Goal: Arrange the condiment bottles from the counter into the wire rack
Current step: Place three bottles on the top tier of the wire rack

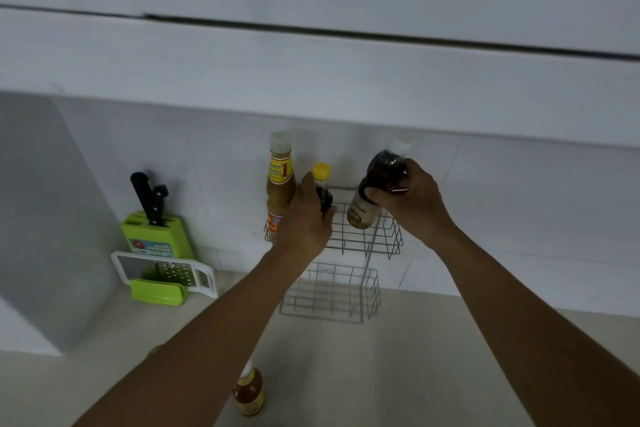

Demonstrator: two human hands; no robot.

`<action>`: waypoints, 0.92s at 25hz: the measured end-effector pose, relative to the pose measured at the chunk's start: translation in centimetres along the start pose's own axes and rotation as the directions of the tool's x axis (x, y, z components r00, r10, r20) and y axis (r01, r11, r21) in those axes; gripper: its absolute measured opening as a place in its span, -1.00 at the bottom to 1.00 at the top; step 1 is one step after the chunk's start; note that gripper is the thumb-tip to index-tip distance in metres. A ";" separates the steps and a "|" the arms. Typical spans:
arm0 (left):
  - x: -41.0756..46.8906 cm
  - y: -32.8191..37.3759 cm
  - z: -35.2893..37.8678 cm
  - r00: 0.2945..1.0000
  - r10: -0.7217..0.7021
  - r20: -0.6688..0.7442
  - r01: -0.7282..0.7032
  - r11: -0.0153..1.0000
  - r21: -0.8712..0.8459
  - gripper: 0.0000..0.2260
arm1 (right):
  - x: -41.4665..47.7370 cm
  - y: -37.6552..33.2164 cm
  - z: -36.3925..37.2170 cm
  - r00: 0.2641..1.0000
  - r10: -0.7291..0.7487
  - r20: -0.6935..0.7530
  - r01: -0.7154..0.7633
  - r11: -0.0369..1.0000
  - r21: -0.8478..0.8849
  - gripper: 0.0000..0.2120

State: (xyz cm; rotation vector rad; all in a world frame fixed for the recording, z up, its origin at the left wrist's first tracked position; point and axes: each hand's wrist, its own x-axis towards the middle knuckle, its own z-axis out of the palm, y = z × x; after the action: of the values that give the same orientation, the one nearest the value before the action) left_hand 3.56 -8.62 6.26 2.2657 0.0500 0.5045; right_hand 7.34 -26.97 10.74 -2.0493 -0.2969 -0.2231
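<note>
A grey two-tier wire rack [363, 239] stands against the tiled wall. A tall tan sauce bottle [280, 184] with a white cap stands at the left end of its upper tier. My left hand [306, 218] grips a small dark bottle with a yellow cap [322, 180] beside it, over the upper tier. My right hand [410, 199] holds a larger dark bottle with a white cap [375, 191], tilted, its base at the upper tier's right part. An amber bottle [248, 392] stands on the counter under my left forearm.
A green knife block [156, 236] with black-handled knives and a white-and-green grater [162, 276] sit left of the rack. A white overhead cabinet [311, 73] hangs low above. The rack's lower tier [329, 295] holds nothing. A grey panel stands at far left.
</note>
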 end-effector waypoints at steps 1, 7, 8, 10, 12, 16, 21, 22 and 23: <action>0.0 0.2 -0.4 1.000 -0.005 0.009 0.005 1.000 0.007 -0.59 | 0.7 0.4 0.3 1.000 0.007 0.030 -0.007 1.000 -0.013 -0.53; 1.7 1.1 -3.8 0.997 -0.071 0.013 0.070 0.996 0.056 -0.74 | 2.0 2.5 2.3 0.960 0.032 0.279 -0.007 0.996 -0.092 -0.50; 1.8 1.3 -4.3 0.998 -0.064 0.025 0.062 0.997 0.054 -0.73 | 2.0 2.7 2.6 0.953 0.023 0.302 0.005 0.996 -0.092 -0.49; 2.0 1.6 -4.9 0.998 -0.046 0.050 0.042 0.995 0.091 -0.72 | 2.1 3.0 3.1 0.944 0.006 0.331 0.016 0.998 -0.065 -0.47; 2.0 1.9 -5.2 0.998 -0.024 0.051 0.016 0.988 0.153 -0.73 | 2.2 2.9 3.4 0.931 0.014 0.366 -0.002 0.999 -0.032 -0.45; 2.4 2.2 -5.6 0.999 0.004 0.054 -0.020 0.953 0.303 -0.77 | 2.0 2.6 4.0 0.929 0.051 0.367 -0.003 0.991 -0.132 -0.41; 2.4 2.4 -5.9 0.999 -0.020 0.036 0.008 0.950 0.312 -0.77 | 1.1 2.2 5.2 0.940 0.040 0.339 0.009 0.990 -0.141 -0.44; 2.3 2.3 -5.9 0.999 -0.023 0.036 0.011 0.950 0.312 -0.78 | 1.0 2.0 5.2 0.941 0.037 0.335 0.012 0.990 -0.144 -0.45; 2.3 2.2 -5.9 0.999 -0.025 0.037 0.012 0.951 0.310 -0.78 | 0.9 1.9 5.2 0.943 0.037 0.332 0.011 0.990 -0.141 -0.48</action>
State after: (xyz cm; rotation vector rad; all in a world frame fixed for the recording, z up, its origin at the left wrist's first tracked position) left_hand 3.19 -5.53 12.20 2.5791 0.1386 0.4669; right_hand 8.94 -23.14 6.92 -2.2271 -0.4885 0.1193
